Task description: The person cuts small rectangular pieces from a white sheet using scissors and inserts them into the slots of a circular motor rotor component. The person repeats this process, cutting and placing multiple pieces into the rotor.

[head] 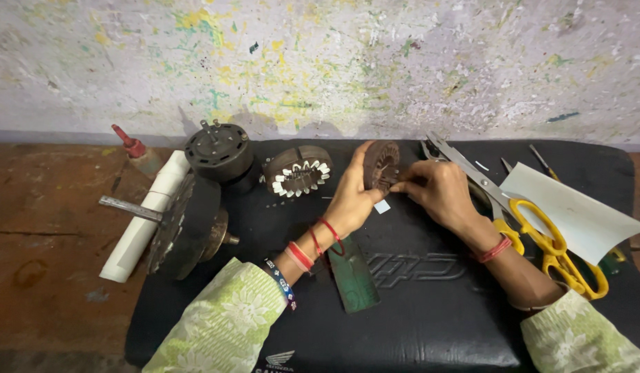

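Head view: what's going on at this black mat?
A person holds a round brown motor core upright over the black mat. The left hand grips it from the left side, while the right hand pinches at its edge with the fingers. A second core with white inserts lies just to the left, beside a dark motor housing. Yellow-handled scissors and a sheet of white paper lie to the right.

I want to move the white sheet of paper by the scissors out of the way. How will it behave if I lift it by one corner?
The white sheet of paper looks thin, so it will probably flop and bend. It likely weighs very little. The yellow-handled scissors lie partly over its edge, so it may snag or tear if pulled.
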